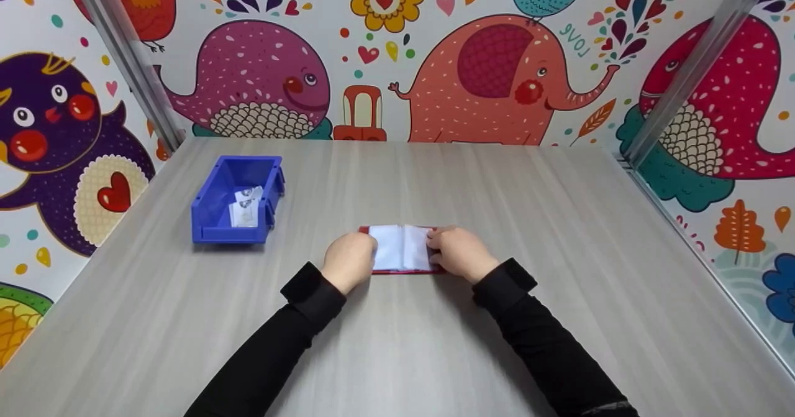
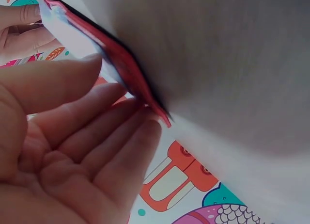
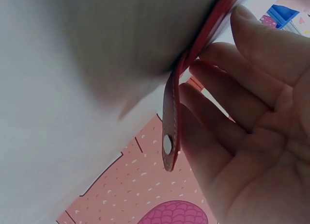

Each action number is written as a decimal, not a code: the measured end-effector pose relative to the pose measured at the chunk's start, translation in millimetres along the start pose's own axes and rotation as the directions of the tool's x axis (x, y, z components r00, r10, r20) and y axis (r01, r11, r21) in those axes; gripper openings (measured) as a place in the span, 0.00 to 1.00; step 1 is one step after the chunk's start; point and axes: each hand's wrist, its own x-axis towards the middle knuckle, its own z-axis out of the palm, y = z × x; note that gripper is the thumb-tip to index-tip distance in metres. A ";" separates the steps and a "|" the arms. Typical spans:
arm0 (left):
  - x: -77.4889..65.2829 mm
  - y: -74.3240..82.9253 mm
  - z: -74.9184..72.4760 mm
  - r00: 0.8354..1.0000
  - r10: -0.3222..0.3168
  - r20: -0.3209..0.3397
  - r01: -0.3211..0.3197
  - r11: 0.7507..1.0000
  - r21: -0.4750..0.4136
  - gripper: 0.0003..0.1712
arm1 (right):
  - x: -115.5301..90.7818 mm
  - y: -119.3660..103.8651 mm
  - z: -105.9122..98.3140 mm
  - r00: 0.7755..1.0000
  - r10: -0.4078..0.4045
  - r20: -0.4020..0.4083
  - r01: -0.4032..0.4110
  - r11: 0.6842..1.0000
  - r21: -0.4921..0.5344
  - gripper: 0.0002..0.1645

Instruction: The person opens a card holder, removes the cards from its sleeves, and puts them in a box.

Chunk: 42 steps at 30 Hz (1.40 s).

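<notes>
A small red card holder lies spread on the table, its whitish plastic sleeves facing up. My left hand holds its left end; in the left wrist view the thumb is by the sleeves and the fingertips meet the red cover. At the right end, my right hand holds the holder between thumb and fingers. A strap with a metal snap sticks out past the right fingertips in the right wrist view. The hands partly hide both ends of the cover.
A blue plastic bin stands on the table to the left, with a few white printed cards or packets inside. Behind the wood-grain table rises a wall with cartoon animals. Metal posts flank the table.
</notes>
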 end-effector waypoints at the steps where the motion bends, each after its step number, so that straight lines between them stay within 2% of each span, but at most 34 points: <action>1: 0.1 -0.1 0.0 1.000 -0.001 0.002 0.001 1.000 0.000 0.11 | 0.4 -0.1 0.5 1.000 -0.015 -0.008 0.015 1.000 0.000 0.06; 4: 0.1 -0.1 -0.6 1.000 -0.008 0.005 0.008 1.000 -0.005 0.12 | 2.4 -0.8 1.8 0.999 -0.048 -0.012 0.047 0.999 -0.002 0.10; 9: 0.1 -0.4 -0.1 1.000 -0.012 0.002 0.012 1.000 -0.010 0.13 | 4.9 -2.0 3.2 0.999 -0.046 0.012 0.046 0.999 0.026 0.15; 15: -0.2 -1.2 -0.6 1.000 -0.003 0.002 0.003 1.000 -0.012 0.11 | 5.4 -2.9 3.1 0.999 -0.037 0.022 0.036 0.998 0.042 0.15; 23: -1.2 -2.3 -0.7 1.000 0.005 -0.003 -0.005 1.000 -0.012 0.11 | 4.6 -5.5 1.9 0.999 -0.021 0.027 0.020 0.999 0.038 0.09; 34: -0.1 -4.8 -0.7 1.000 0.014 -0.012 -0.014 1.000 -0.025 0.13 | 6.0 -3.8 2.3 0.999 -0.032 0.027 0.030 0.998 0.058 0.15; 42: 1.6 -7.9 -4.4 0.998 -0.017 0.058 0.021 0.997 -0.071 0.17 | 0.8 -0.3 -2.5 0.999 -0.038 0.033 0.035 0.995 0.095 0.14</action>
